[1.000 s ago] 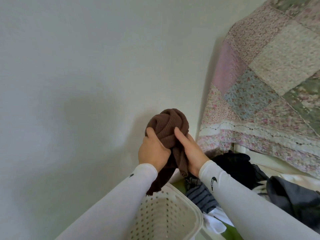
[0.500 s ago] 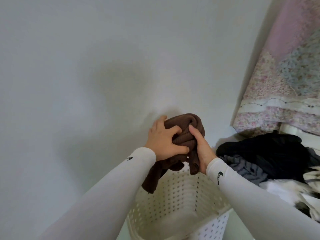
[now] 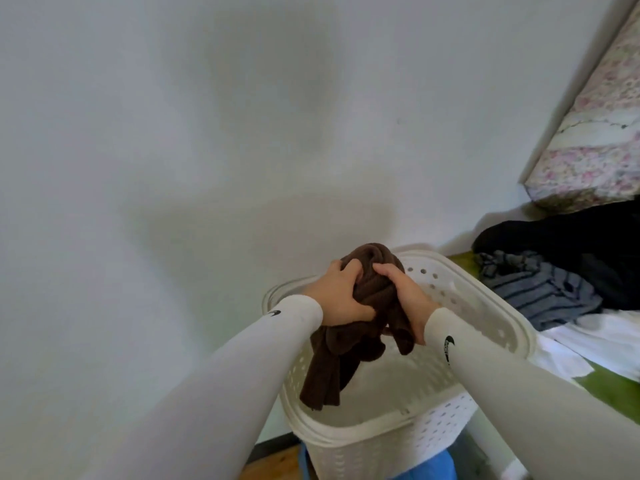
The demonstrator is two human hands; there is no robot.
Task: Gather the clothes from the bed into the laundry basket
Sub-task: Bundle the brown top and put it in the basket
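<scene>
A bunched brown knit garment point(image 3: 349, 344) hangs over the mouth of the white perforated laundry basket point(image 3: 491, 313), its loose end dangling inside the rim. My left hand point(image 3: 337, 296) grips the bundle from the left and my right hand point(image 3: 403, 296) grips it from the right, both closed on the cloth. On the bed to the right lie a black garment point(image 3: 568, 244), a grey striped garment point(image 3: 540, 289) and white cloth point(image 3: 595, 337).
A plain white wall fills the left and top of the view. A floral patchwork quilt point(image 3: 595, 161) hangs at the right. The bed has a green sheet point(image 3: 616, 389). Wooden floor and something blue point(image 3: 429, 467) show below the basket.
Both hands have brought the brown garment down and over the basket's opening. My view has swung left and down, so more of the basket shows and less of the quilt.
</scene>
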